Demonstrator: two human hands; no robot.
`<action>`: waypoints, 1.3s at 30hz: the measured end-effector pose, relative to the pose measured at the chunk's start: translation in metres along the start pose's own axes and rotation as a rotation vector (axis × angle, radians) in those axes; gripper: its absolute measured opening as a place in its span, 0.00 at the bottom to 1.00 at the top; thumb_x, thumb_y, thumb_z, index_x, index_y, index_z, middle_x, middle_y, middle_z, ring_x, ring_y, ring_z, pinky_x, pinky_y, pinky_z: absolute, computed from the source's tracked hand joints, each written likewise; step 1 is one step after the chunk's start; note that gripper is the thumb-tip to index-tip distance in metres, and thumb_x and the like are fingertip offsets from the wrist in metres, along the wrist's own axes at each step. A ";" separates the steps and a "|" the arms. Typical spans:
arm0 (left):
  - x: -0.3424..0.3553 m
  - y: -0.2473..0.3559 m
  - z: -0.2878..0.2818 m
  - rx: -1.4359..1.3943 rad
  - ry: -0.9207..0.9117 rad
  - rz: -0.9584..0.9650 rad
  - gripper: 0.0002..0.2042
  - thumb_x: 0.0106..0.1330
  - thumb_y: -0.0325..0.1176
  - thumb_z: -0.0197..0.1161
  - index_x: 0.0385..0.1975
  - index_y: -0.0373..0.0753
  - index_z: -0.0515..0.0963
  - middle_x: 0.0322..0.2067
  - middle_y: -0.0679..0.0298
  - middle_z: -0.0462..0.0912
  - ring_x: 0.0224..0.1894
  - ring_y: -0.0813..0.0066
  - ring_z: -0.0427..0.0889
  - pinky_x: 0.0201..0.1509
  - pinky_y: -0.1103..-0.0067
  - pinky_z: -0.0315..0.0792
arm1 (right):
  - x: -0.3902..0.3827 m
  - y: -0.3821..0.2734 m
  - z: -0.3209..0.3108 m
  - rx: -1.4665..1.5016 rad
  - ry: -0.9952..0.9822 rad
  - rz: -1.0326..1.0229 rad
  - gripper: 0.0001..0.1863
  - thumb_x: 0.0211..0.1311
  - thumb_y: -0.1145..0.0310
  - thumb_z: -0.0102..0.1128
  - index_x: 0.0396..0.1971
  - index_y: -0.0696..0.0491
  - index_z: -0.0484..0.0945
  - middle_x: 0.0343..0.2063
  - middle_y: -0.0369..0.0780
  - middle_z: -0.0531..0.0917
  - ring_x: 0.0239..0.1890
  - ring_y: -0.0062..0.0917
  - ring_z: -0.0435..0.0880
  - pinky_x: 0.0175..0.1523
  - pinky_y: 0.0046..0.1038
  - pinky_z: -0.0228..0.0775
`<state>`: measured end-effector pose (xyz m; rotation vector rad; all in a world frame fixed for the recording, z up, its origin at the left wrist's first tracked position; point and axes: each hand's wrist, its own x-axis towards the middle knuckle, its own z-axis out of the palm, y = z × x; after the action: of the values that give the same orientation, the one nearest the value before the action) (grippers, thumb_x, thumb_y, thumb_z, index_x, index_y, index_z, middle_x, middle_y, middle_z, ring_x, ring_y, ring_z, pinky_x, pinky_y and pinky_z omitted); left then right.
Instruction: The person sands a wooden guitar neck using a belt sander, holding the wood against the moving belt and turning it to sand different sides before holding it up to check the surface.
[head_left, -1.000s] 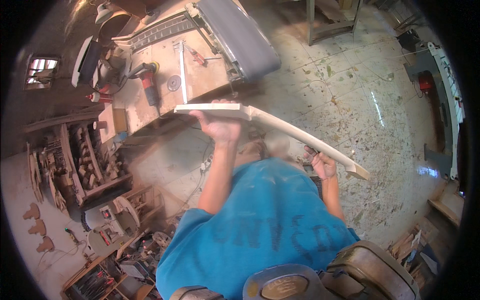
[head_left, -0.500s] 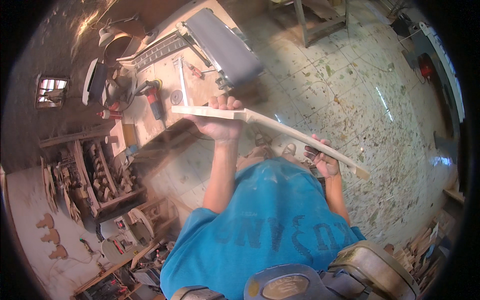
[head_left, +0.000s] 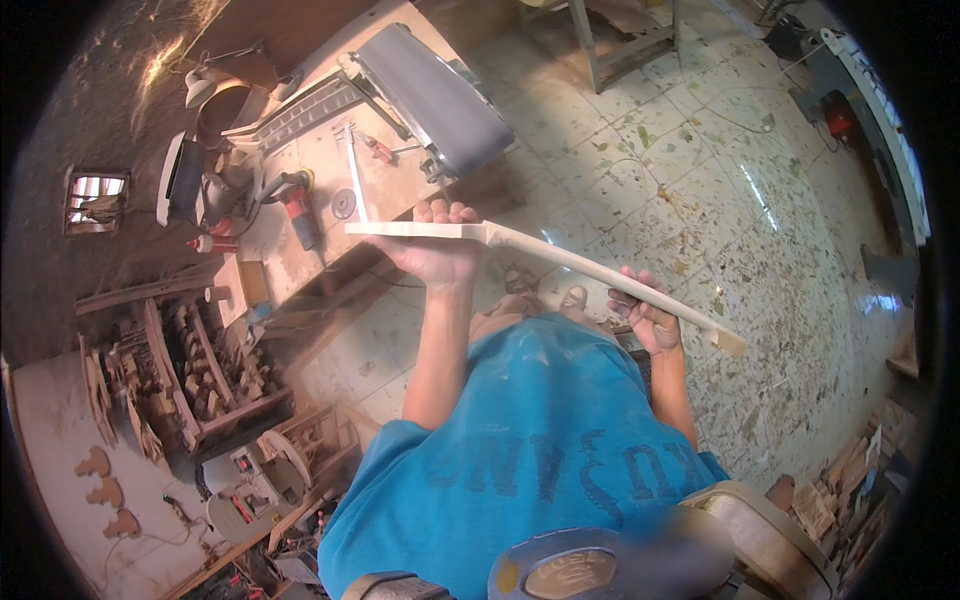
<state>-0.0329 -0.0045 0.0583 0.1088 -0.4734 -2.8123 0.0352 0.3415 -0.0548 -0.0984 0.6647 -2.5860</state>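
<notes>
On my feed, the long piece mid-frame looks like smooth, matt bare wood; the blue shirt at lower centre, dusty cloth. I see a matt grey belt at upper centre and glossy floor tiles on the right.

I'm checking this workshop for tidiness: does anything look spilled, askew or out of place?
Yes: the tiled floor on the right is strewn with debris, including green, leaf-like bits, odd for an indoor floor. The pale wooden piece in the left hand and right hand shows no obvious damage.
</notes>
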 end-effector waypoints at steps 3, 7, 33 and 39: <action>-0.004 -0.001 -0.005 0.005 0.080 0.005 0.41 0.50 0.81 0.56 0.38 0.41 0.77 0.34 0.64 0.80 0.39 0.63 0.77 0.52 0.64 0.70 | -0.001 -0.005 0.012 -0.095 0.099 -0.087 0.37 0.62 0.72 0.67 0.71 0.45 0.64 0.70 0.51 0.65 0.67 0.46 0.72 0.68 0.47 0.68; -0.007 -0.013 -0.014 0.172 0.464 0.044 0.44 0.55 0.80 0.52 0.58 0.46 0.70 0.51 0.64 0.79 0.50 0.60 0.78 0.60 0.59 0.71 | 0.001 -0.024 0.050 -0.169 0.189 -0.194 0.42 0.62 0.71 0.65 0.75 0.47 0.55 0.70 0.55 0.63 0.68 0.44 0.71 0.65 0.44 0.72; 0.093 -0.039 -0.080 -0.329 0.232 -0.435 0.36 0.70 0.60 0.42 0.68 0.37 0.62 0.67 0.50 0.66 0.70 0.49 0.64 0.72 0.51 0.59 | 0.089 -0.009 0.250 -1.439 0.524 -0.617 0.41 0.47 0.55 0.83 0.49 0.59 0.62 0.50 0.50 0.77 0.53 0.32 0.78 0.58 0.33 0.73; 0.115 -0.027 -0.074 -0.305 0.344 -0.460 0.31 0.67 0.59 0.47 0.64 0.46 0.70 0.63 0.57 0.73 0.64 0.51 0.71 0.68 0.51 0.67 | 0.112 0.009 0.253 -1.489 0.511 -0.694 0.43 0.42 0.50 0.84 0.46 0.57 0.63 0.46 0.47 0.77 0.49 0.30 0.78 0.55 0.34 0.73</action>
<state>-0.1415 -0.0368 -0.0240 0.7014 0.0751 -3.1660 -0.0152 0.1728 0.1583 -0.1396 2.9867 -1.9556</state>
